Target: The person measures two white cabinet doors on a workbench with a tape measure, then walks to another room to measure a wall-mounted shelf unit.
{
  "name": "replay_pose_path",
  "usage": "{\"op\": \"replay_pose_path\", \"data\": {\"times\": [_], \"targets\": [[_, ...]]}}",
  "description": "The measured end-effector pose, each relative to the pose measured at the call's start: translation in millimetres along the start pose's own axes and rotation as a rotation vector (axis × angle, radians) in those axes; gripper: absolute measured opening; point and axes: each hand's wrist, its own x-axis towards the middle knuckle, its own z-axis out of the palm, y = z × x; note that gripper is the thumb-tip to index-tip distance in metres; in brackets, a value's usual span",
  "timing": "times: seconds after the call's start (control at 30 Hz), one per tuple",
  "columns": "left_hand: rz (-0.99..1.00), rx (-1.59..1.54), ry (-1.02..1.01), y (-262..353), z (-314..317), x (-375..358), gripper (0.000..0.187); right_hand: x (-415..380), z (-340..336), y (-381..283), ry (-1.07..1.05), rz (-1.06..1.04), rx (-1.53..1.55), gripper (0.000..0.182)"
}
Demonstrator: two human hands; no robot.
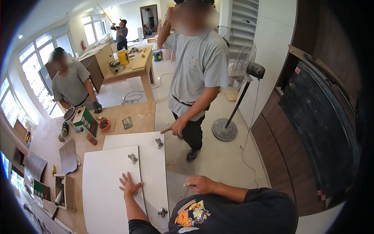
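Note:
My left hand (130,185) lies with its fingers spread on a white panel (105,175), near that panel's right edge. My right hand (200,184) is off the panels to the right, its fingers curled together around something small and pale that I cannot make out. A second white panel (154,175) lies partly under the first. Metal hinges are fixed on both: one (133,158) on the upper panel, others (159,143) (162,212) on the lower one. A co-worker's hand (177,126) points a finger at the far corner of the lower panel.
The wooden table (132,113) holds a green-and-white can (85,120), an orange tub (104,124) and a wooden box (69,191). Co-workers stand ahead and at left. A standing fan (226,129) is at right, beside dark cabinets (280,152).

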Motion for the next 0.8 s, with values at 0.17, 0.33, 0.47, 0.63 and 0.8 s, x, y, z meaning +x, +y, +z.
{"op": "replay_pose_path", "data": {"times": [0.17, 0.33, 0.47, 0.63, 0.8], "targets": [[0.005, -0.003, 0.009, -3, -1, 6, 0.121, 2, 0, 1, 0.02, -0.007, -0.011, 0.013], [0.024, -0.034, 0.024, -10, 5, 11, 0.12, 2, -2, 2, 0.015, -0.016, -0.023, 0.013], [0.008, -0.014, 0.007, 8, -5, -7, 0.121, 2, -1, 3, 0.048, -0.065, -0.007, 0.011], [-0.002, -0.008, 0.002, 3, 1, -1, 0.122, 0, -1, 2, 0.043, -0.048, -0.006, 0.011], [-0.003, -0.01, -0.004, 5, -1, -1, 0.122, 0, 0, 4, 0.049, -0.047, -0.017, 0.012]]}}
